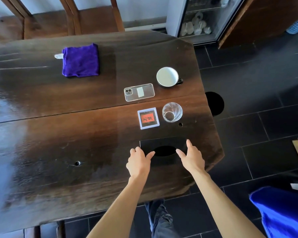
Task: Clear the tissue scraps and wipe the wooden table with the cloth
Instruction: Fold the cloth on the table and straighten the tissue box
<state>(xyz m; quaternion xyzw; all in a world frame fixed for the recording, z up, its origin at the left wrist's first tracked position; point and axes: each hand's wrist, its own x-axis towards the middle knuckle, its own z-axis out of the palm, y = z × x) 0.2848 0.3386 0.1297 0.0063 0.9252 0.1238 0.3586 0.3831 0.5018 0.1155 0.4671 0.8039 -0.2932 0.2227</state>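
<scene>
Left hand (139,158) and right hand (190,156) are bracketing a black box (163,143) with an oval opening on top, near the tabletop's (58,134) near right corner. Left grip: fingers are curling loosely at the box's left edge, thumb reaching toward the opening; firm hold or light touch, cannot tell. Right grip: fingers are relaxed and fairly straight, resting on or hovering just above the right end of the box, holding nothing.

Outward: a small framed card (148,118) and a clear glass (172,112) are sitting just beyond the box, a phone case (139,92) and a white cup (168,76) farther on. The purple cloth (81,60) is lying folded well apart, toward the far left, with one tissue scrap (58,56) peeking out at its left edge.

Risks, as judged: the box is sitting near the table edge, so a careless shift could be tipping it off; sliding it forward could be knocking the glass.

Orientation: the cloth is nearly square, slightly longer toward and away from the person, the scrap pointing left.
</scene>
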